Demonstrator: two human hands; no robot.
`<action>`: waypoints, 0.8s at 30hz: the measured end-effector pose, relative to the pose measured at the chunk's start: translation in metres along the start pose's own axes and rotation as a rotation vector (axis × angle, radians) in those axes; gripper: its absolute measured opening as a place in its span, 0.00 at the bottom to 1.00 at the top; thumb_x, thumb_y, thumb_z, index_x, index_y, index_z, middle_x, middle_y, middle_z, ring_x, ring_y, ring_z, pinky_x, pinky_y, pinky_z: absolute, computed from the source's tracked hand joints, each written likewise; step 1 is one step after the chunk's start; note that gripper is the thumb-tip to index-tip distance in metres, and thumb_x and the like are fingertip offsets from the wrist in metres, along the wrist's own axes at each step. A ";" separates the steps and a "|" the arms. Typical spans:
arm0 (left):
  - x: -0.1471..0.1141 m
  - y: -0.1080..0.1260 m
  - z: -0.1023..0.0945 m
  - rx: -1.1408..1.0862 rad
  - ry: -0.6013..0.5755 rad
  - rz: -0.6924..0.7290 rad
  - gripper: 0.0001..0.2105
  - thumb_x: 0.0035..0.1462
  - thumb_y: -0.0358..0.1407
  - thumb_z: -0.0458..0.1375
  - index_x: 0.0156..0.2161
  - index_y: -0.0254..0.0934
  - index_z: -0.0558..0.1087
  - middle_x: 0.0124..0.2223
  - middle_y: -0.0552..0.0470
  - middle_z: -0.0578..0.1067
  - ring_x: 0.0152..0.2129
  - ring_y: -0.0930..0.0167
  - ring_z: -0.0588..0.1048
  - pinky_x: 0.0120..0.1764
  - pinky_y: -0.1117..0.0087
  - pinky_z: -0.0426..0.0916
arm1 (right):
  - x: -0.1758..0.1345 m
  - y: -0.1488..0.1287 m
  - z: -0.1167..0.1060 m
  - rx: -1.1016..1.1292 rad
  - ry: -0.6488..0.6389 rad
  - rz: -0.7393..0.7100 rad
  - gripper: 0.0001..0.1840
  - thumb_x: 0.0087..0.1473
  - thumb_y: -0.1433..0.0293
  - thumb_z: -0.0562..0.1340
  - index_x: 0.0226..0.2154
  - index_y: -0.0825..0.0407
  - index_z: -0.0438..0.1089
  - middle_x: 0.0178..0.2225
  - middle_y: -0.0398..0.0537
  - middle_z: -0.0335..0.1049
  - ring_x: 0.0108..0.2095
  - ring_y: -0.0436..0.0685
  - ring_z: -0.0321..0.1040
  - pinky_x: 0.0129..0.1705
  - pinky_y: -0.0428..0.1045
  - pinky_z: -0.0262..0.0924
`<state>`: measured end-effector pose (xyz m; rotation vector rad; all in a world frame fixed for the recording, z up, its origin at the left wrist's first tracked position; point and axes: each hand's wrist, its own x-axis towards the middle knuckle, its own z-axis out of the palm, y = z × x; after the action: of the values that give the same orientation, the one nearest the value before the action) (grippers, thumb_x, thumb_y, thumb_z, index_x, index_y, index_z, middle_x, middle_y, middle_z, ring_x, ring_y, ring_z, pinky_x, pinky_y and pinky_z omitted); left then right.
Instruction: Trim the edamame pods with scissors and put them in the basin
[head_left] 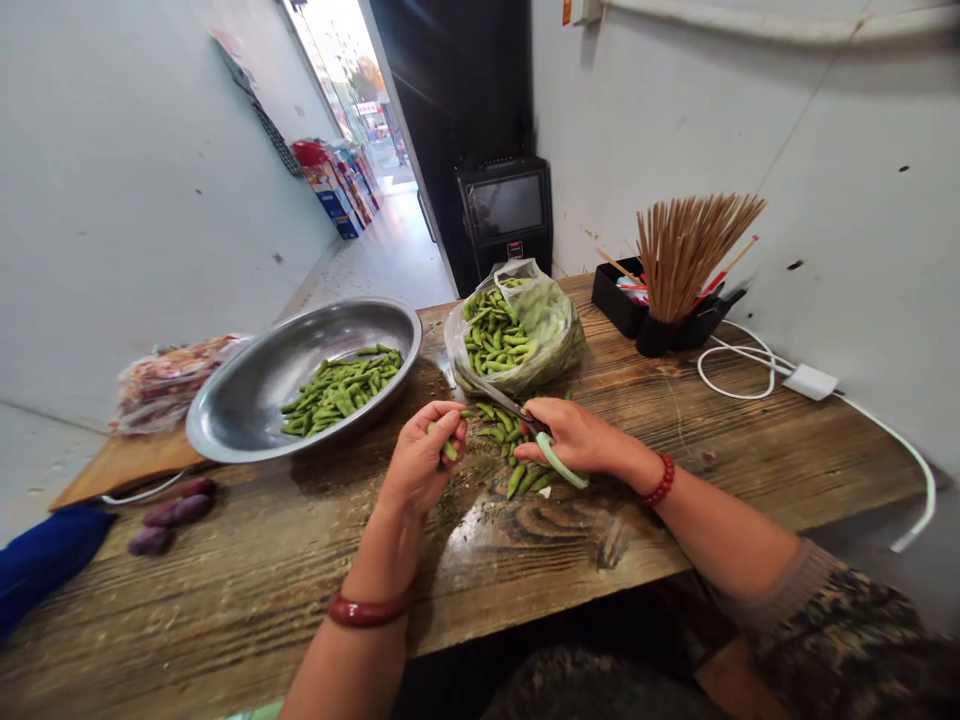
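Observation:
Between the fingers of my left hand (421, 455) is a green edamame pod (449, 449), held above the wooden table. My right hand (571, 435) grips a pair of scissors (553, 458) with pale green handles; the dark blades point up and left, toward the plastic bag. Loose edamame pods (519, 478) lie on the table beneath the scissors, among small trimmings. Just beyond stands an open clear plastic bag (559, 345) full of pods. A wide steel basin (238, 400) to the left holds a heap of edamame (341, 390).
At the right back, a black holder (619, 300) carries wooden skewers (686, 255), near a white cable (892, 430). Several purple fruits (178, 510) and a blue cloth (52, 560) are at the left. A wrapped package (169, 385) rests on a wooden board (127, 465).

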<state>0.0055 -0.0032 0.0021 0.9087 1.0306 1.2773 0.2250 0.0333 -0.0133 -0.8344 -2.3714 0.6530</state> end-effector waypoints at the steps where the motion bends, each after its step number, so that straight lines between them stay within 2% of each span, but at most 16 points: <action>1: 0.000 0.000 0.000 -0.028 0.005 0.003 0.10 0.49 0.35 0.64 0.35 0.34 0.69 0.22 0.58 0.69 0.13 0.83 0.58 0.16 0.81 0.49 | 0.000 0.000 0.001 -0.009 -0.006 -0.007 0.13 0.52 0.63 0.66 0.31 0.54 0.63 0.30 0.44 0.65 0.29 0.51 0.60 0.33 0.45 0.53; 7: -0.002 0.002 0.003 -0.130 -0.021 -0.007 0.12 0.49 0.35 0.64 0.36 0.35 0.66 0.28 0.53 0.76 0.12 0.84 0.57 0.15 0.82 0.48 | -0.002 0.002 0.005 -0.100 -0.004 -0.051 0.18 0.49 0.59 0.68 0.33 0.53 0.62 0.32 0.46 0.65 0.32 0.54 0.60 0.35 0.48 0.55; 20: -0.002 -0.004 0.008 -0.122 -0.052 0.015 0.13 0.53 0.38 0.63 0.38 0.35 0.66 0.27 0.56 0.74 0.12 0.84 0.58 0.16 0.82 0.50 | -0.004 -0.002 0.006 -0.216 -0.032 -0.069 0.22 0.47 0.54 0.68 0.32 0.52 0.62 0.32 0.47 0.64 0.33 0.56 0.59 0.35 0.49 0.54; 24: -0.004 -0.007 0.011 -0.052 -0.069 0.006 0.13 0.53 0.39 0.63 0.38 0.35 0.66 0.27 0.56 0.74 0.13 0.84 0.59 0.16 0.82 0.51 | -0.004 -0.002 0.006 -0.226 -0.042 -0.051 0.22 0.48 0.55 0.68 0.33 0.53 0.61 0.32 0.47 0.64 0.33 0.55 0.59 0.34 0.48 0.53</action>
<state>0.0180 -0.0072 -0.0005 0.9105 0.9369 1.2634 0.2228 0.0274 -0.0178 -0.8575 -2.5280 0.3899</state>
